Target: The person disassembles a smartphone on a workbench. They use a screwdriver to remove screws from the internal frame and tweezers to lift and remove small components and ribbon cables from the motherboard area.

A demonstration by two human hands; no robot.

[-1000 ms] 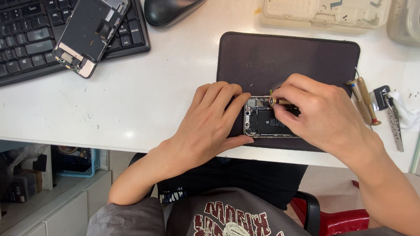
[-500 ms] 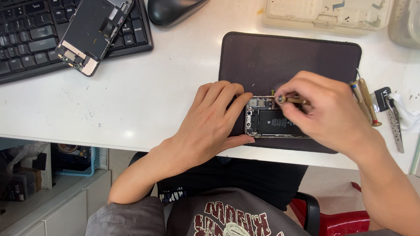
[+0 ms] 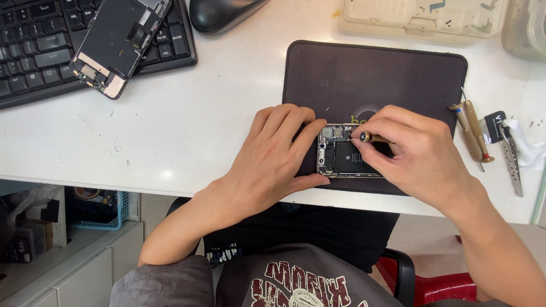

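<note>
A: Where's the opened smartphone with its silver frame and black battery showing?

B: Just right of the frame's centre, lying on the lower edge of the dark rectangular work mat, close to the near rim of the white tabletop.

A: And the hands?

B: The left hand lies flat and loosely spread over the phone's left end, thumb along its lower edge, pinning it down rather than gripping. The right hand has its fingertips pinched shut on a small brass-coloured precision screwdriver with a black cap.

A: What's different from a second ago?

B: The tool then lay nearly flat, pointing in across the phone's upper right. Now it stands steeply, so the cap faces the camera, over the top edge of the phone near the battery. The left hand has hardly shifted. I'd judge the tip is now seated in a screw, though the tip itself is hidden.

A: Around them?

B: Two more brass-handled drivers and metal tweezers at the right of the mat; a detached phone screen on a black keyboard upper left; a black mouse and a beige parts tray along the top.
</note>
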